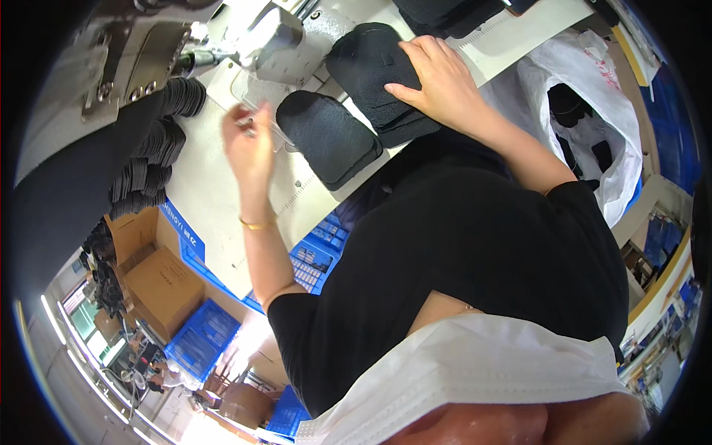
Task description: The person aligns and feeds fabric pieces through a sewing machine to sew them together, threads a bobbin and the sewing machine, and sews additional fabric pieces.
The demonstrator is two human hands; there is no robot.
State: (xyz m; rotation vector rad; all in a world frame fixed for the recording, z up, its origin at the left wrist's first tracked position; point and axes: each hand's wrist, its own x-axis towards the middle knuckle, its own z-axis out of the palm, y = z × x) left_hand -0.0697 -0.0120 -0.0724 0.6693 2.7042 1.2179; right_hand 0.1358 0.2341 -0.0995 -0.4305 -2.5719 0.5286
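Observation:
My right hand (445, 89) lies on a stack of black rounded fabric pieces (363, 63), its thumb and fingers spread over the right side. Just left of that stack, a second stack of black rounded pieces (326, 137) rests on the white table (204, 167) near its front edge. My left hand (251, 148) is raised beside this second stack, next to a clear plastic guard (278, 133). Motion smears its fingers, which look bent. Something small and shiny shows among them, but I cannot make out what it is.
A sewing machine head (278, 44) stands at the back. Many black pieces (148, 148) are piled along the left. Another black stack (449, 15) sits at the far edge. A white sack (549, 74) with black pieces hangs at right; cardboard boxes (163, 285) and blue crates (200, 341) stand lower left.

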